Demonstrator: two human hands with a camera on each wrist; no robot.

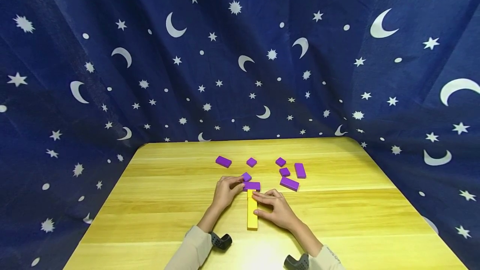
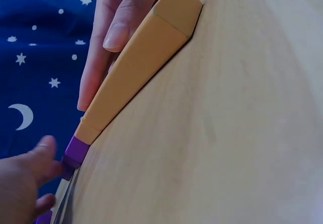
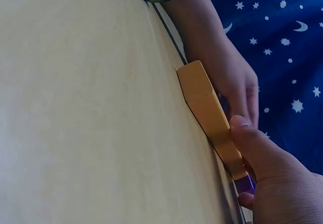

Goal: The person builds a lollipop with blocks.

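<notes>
A long yellow block (image 1: 252,216) lies lengthwise, with a short yellow block (image 1: 251,193) at its far end. Crosswise beyond them sits a purple block (image 1: 253,186). My left hand (image 1: 225,191) has its thumb at the left end of that purple block, and its index fingertip is right by a small purple block (image 1: 246,176). With my right hand (image 1: 277,208) I touch the yellow blocks from the right: fingertips at the short one, thumb on the side of the long one. In the left wrist view the long yellow block (image 2: 144,57) runs up to the purple one (image 2: 75,151).
Farther back lie a purple block (image 1: 223,161) and a small purple block (image 1: 251,162). To the right are several more, among them an upright-lying block (image 1: 300,170) and a slanted block (image 1: 289,183). A dark blue curtain (image 1: 225,61) hangs behind the wooden table (image 1: 157,203).
</notes>
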